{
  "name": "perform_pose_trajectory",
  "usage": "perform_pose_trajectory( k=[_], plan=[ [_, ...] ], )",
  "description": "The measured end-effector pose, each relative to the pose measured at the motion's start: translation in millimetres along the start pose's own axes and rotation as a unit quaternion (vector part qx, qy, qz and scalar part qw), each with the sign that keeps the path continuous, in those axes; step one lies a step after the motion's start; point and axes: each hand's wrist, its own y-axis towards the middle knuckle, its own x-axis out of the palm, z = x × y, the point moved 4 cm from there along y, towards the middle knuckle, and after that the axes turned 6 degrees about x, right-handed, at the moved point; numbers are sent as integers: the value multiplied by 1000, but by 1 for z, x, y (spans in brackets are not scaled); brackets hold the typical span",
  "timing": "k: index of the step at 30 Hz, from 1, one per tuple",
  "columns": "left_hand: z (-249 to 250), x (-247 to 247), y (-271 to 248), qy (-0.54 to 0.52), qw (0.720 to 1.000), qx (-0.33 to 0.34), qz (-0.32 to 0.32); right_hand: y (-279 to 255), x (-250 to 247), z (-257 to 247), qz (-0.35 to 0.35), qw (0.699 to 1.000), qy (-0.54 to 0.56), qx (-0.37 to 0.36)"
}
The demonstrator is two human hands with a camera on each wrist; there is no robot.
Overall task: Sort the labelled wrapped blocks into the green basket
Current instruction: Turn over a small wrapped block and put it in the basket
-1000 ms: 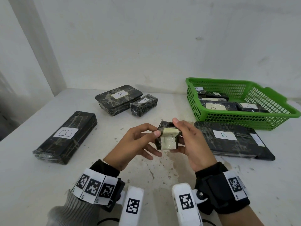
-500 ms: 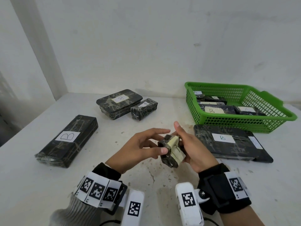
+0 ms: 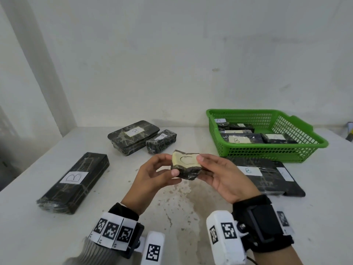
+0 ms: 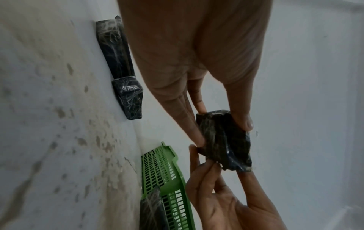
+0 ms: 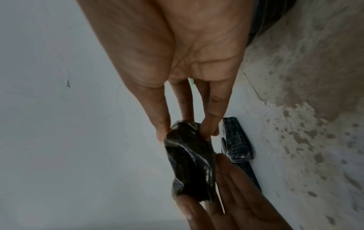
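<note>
Both hands hold 1 small wrapped block (image 3: 186,165) in the air above the table (image 3: 191,207), its label marked C facing up. The left hand (image 3: 152,175) pinches its left end between thumb and fingers; the right hand (image 3: 223,176) pinches the right end. The green basket (image 3: 271,153) sits well apart at back right, with several blocks inside.

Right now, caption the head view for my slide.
Both hands, left hand and right hand, hold a small C-labelled block above the table, near the green basket.
</note>
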Motion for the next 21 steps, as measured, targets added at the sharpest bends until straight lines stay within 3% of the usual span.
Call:
perform_pose_trajectory(
  k=[4,8,16,18,21],
  plan=[
    [3,13,8,-18,1000,18,-5,-6,-3,-7,5,999,13,29],
    [6,36,26,-4,1000,20,-24,-12,-17,-30,16,997,68,10],
    [-14,98,89,0,998,-8,-57,-12,-78,-89,107,993,37,-14],
    [-20,106,106,8,999,-14,-42,-6,-92,-109,130,991,27,-22],
    [-32,104,132,29,999,-21,37,11,-119,-147,179,983,9,-34]
  ],
)
